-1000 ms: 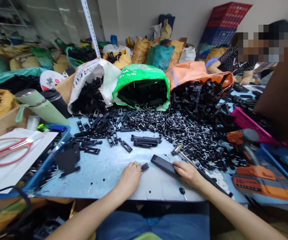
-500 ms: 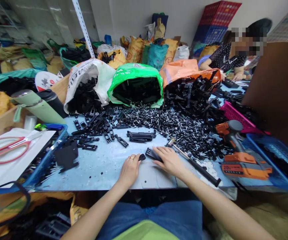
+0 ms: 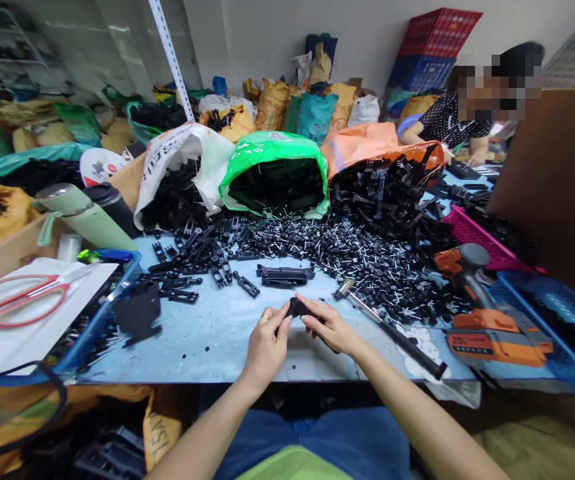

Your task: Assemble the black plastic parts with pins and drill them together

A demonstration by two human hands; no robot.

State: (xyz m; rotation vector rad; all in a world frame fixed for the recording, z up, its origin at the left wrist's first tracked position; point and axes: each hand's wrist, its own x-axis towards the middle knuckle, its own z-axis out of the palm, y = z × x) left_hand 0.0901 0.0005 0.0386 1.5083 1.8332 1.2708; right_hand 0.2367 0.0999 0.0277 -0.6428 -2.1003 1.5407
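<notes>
My left hand (image 3: 267, 343) and my right hand (image 3: 331, 325) meet above the near middle of the blue tabletop. The left one pinches a small black plastic piece, mostly covered by the fingers. In my right hand is a longer black plastic part (image 3: 298, 307), its far end against the small piece and its body partly under the fingers. Just beyond them lies a black block of stacked plastic parts (image 3: 286, 275). A hammer (image 3: 392, 328) with a black grip rests to the right of my right hand. Loose black links (image 3: 246, 285) lie to the left.
Behind spreads a heap of black-headed metal pins (image 3: 337, 250). White, green (image 3: 277, 137) and orange sacks spill black parts. An orange cordless drill (image 3: 497, 337) stands right; scissors (image 3: 20, 300) lie left on a blue basket (image 3: 130, 270). Another person (image 3: 447, 123) works at the far right.
My hands have come together. My right hand has lifted the longer black part off the table, and the small piece in my left hand now meets its end.
</notes>
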